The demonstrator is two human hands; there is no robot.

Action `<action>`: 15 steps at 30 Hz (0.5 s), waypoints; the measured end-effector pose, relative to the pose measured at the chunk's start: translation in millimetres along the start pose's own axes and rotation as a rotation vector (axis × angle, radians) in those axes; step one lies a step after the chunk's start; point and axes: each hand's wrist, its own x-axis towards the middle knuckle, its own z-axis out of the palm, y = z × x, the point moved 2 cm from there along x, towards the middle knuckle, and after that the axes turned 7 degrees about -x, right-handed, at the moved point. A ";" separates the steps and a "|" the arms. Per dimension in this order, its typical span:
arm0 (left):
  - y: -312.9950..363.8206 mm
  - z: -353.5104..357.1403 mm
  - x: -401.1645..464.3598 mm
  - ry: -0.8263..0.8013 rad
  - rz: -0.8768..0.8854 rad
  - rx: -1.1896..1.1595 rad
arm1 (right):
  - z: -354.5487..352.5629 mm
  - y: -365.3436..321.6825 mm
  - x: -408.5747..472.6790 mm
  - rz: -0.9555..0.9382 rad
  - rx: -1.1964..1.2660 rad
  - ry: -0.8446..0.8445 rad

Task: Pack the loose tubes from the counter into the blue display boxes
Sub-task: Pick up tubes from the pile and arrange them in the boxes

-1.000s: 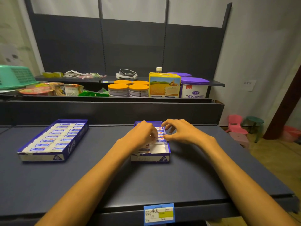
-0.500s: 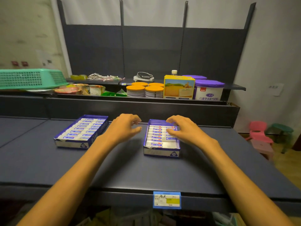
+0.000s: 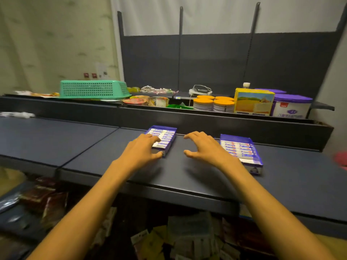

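Packing looks nearly finished: both blue display boxes sit on the dark counter (image 3: 112, 147), tubes lined inside. Left hand (image 3: 142, 149) rests spread on the left box (image 3: 163, 136); right hand (image 3: 203, 147) hovers spread between it and the right box (image 3: 241, 150). Next, probably gripping the left box.

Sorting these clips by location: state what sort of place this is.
Probably a small shop: dark metal shelving with upright rails, stocked tins and a yellow carton, and blue display boxes of tubes on the counter.
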 end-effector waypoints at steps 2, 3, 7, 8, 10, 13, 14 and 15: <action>-34.9 -17.7 -21.1 0.007 -0.026 0.031 | 5.3 -40.4 12.0 -0.034 0.003 0.004; -53.5 -26.5 -32.8 0.007 -0.040 0.041 | 8.0 -62.2 18.4 -0.050 0.013 0.005; -134.0 -65.6 -83.5 0.005 -0.103 0.085 | 23.5 -158.5 50.4 -0.129 0.074 -0.020; -154.1 -74.4 -95.9 0.007 -0.118 0.095 | 27.4 -182.9 59.4 -0.148 0.073 -0.032; -199.5 -95.7 -123.7 0.008 -0.153 0.116 | 33.9 -238.3 80.3 -0.188 0.067 -0.036; -256.4 -122.8 -155.0 0.009 -0.217 0.145 | 38.4 -305.0 108.5 -0.240 0.066 -0.039; -274.3 -132.0 -163.8 0.019 -0.237 0.150 | 40.1 -325.2 118.5 -0.256 0.063 -0.034; -291.6 -140.6 -171.8 0.031 -0.253 0.159 | 41.7 -344.4 128.7 -0.273 0.061 -0.029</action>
